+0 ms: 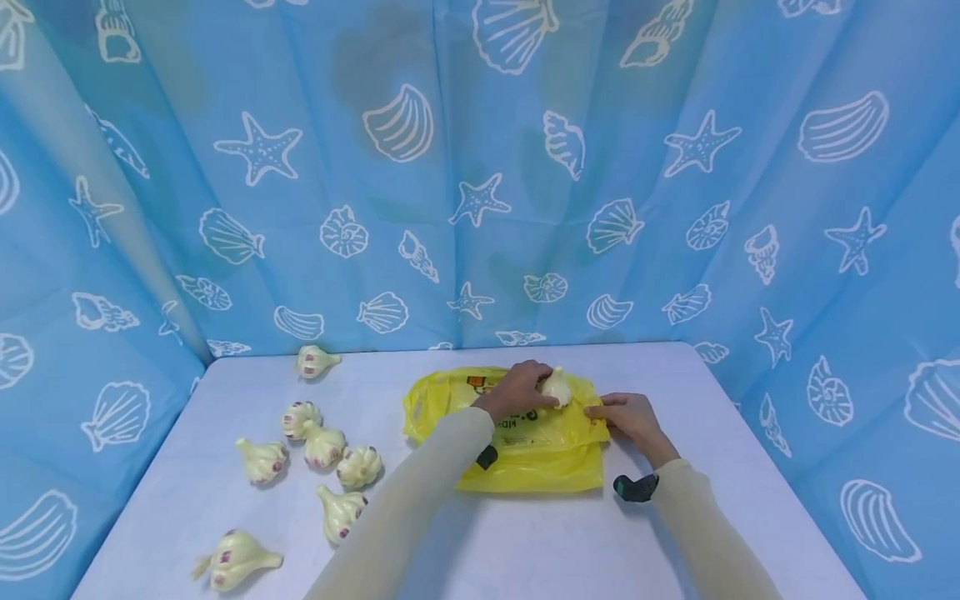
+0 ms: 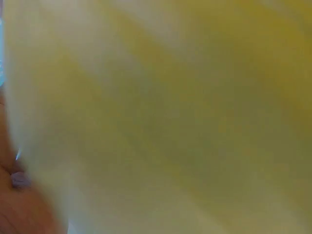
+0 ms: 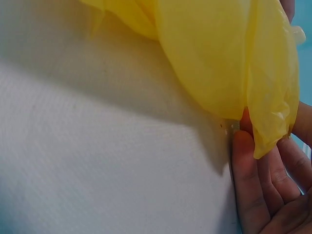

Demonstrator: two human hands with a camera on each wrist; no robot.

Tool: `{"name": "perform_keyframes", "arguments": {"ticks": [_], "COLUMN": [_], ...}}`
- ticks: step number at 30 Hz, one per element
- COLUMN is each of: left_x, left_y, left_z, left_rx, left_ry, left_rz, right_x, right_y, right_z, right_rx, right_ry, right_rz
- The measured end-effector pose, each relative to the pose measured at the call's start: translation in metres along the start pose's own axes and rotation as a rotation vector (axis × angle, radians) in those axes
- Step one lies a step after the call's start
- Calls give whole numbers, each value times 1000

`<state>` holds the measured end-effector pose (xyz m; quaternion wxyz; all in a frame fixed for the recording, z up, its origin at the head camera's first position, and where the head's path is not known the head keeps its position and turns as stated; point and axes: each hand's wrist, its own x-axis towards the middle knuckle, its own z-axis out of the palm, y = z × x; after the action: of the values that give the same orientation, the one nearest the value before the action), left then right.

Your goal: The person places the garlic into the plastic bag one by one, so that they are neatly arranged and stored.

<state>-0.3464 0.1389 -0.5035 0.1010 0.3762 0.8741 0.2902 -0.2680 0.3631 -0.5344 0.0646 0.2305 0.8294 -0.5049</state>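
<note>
A yellow plastic bag (image 1: 525, 471) with printing lies spread on the table. Over the right part of it, my left hand (image 1: 517, 390) grips a pale garlic bulb (image 1: 557, 388) between thumb and fingers, its stem pointing up. My right hand (image 1: 633, 421) pinches the bag's right edge, lifting it a little. In the right wrist view, the fingers (image 3: 248, 180) reach under the bag's edge (image 3: 273, 117) and the thumb lies over it. Blurred yellow film (image 2: 161, 112) fills most of the left wrist view, where part of the left hand (image 2: 24, 209) shows at the lower left.
Several more garlic bulbs lie on the left side of the white table (image 1: 735, 517), one at the far edge (image 1: 313, 362) and one near the front (image 1: 236, 560). A blue curtain (image 1: 457, 167) with white shells and starfish hangs behind and beside the table.
</note>
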Motion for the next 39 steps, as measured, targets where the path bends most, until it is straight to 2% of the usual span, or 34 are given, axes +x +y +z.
{"name": "perform_keyframes", "arguments": {"ticks": [20, 34, 39], "left_x": [-2, -2, 2], "left_y": [-4, 2, 0], "left_z": [7, 4, 6], "left_rx": [-56, -29, -20], "left_ry": [52, 25, 53], "left_rz": [-18, -55, -46], "right_x": [0, 1, -2], "right_y": [-2, -2, -4], "right_z": [1, 2, 0], "right_rx": [6, 1, 9], "right_ry": [-12, -16, -24], "right_rz": [12, 12, 11]}}
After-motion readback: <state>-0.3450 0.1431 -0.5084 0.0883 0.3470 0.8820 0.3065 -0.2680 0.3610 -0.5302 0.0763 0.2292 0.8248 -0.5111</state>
